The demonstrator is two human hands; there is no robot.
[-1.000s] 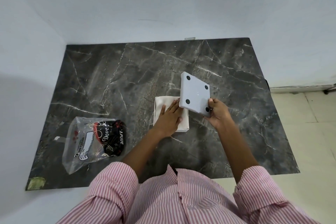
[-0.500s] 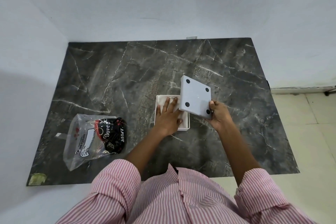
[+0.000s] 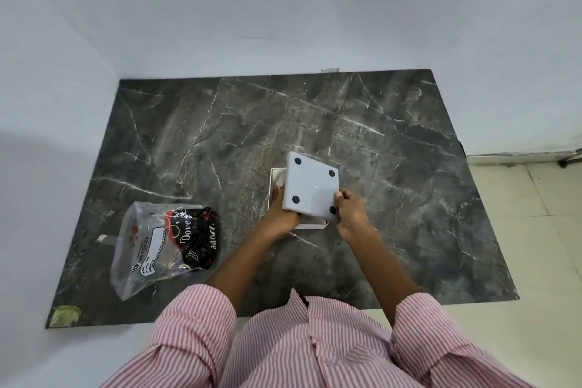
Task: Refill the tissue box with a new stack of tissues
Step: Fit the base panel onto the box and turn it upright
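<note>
Head cam, looking down at a dark marble tabletop (image 3: 393, 151) set in a white corner.

Tissue box (image 3: 277, 178): white, square, sits mid tabletop, open side up. Only its left rim and near edge show; the rest is covered by the hands and the grey panel. A bit of white tissue (image 3: 279, 179) shows inside at the top-left corner of the box.

Grey panel (image 3: 310, 186): square, flat, four black round feet at the corners, feet side up toward cam. Looks like the box's bottom cover. Held tilted above the box, overlapping most of it, shifted a bit to the right.

Right hand (image 3: 349, 209): fingers gripping the panel at its near-right corner, thumb on top by the foot, other fingers under it, not visible.

Left hand (image 3: 282, 213): lies palm down over the tissue in the box, fingers stretched flat and running under the panel's left edge. Fingertips hidden, so can't tell if they grip anything; what shows looks flat, not clenched.

Plastic bag (image 3: 163, 242): clear w/ black, red and white print, word "Dove" readable, lying crumpled on the left of the tabletop, well apart from the box. Looks mostly flat.

Yellow-green patch (image 3: 65, 315) at the near-left corner of the tabletop.

Person wears a shirt (image 3: 315, 346) w/ pink and white stripes, sleeves rolled up past the forearms.
</note>
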